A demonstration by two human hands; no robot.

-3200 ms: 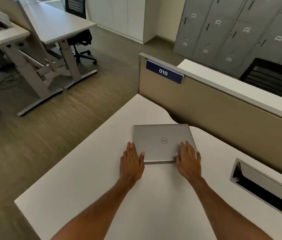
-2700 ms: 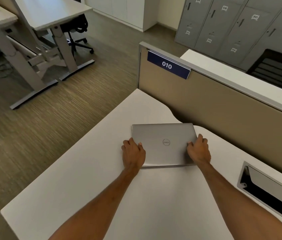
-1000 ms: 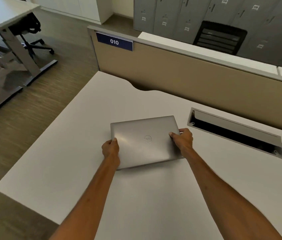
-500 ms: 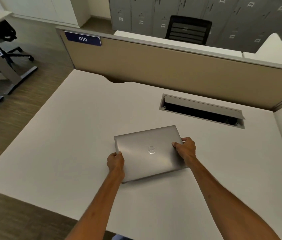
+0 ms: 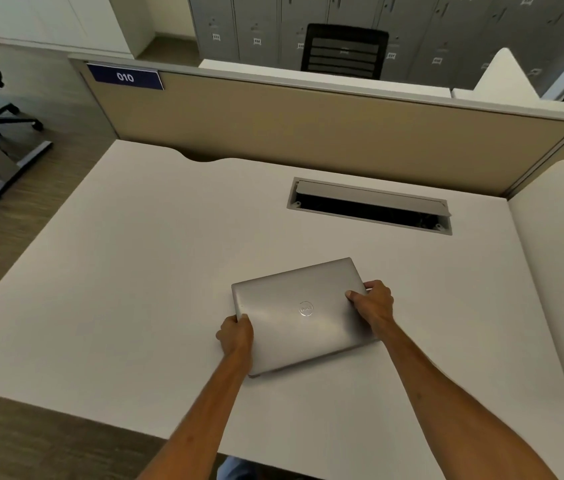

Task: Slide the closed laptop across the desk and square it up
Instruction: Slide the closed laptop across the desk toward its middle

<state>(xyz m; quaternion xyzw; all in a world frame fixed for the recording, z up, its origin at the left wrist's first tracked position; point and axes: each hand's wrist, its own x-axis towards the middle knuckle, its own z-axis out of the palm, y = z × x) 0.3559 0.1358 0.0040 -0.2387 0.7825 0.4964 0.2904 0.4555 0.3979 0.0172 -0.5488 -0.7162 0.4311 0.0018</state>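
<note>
A closed silver laptop (image 5: 303, 313) with a round logo lies flat on the white desk (image 5: 135, 271), near the middle and toward the front edge. It sits slightly skewed, its right side turned away from me. My left hand (image 5: 235, 336) grips its left edge, thumb on the lid. My right hand (image 5: 374, 301) grips its right edge, thumb on top and fingers curled around the side.
An open cable tray slot (image 5: 370, 209) is cut into the desk behind the laptop. A tan partition (image 5: 308, 126) with a blue "010" label (image 5: 125, 77) bounds the far edge. Another white desk surface (image 5: 557, 254) adjoins on the right. A black chair (image 5: 344, 51) and grey lockers stand beyond.
The laptop has slid from the far left corner by the partition toward the middle and front of the desk, both hands gripping its sides. It has turned a little more counterclockwise.
</note>
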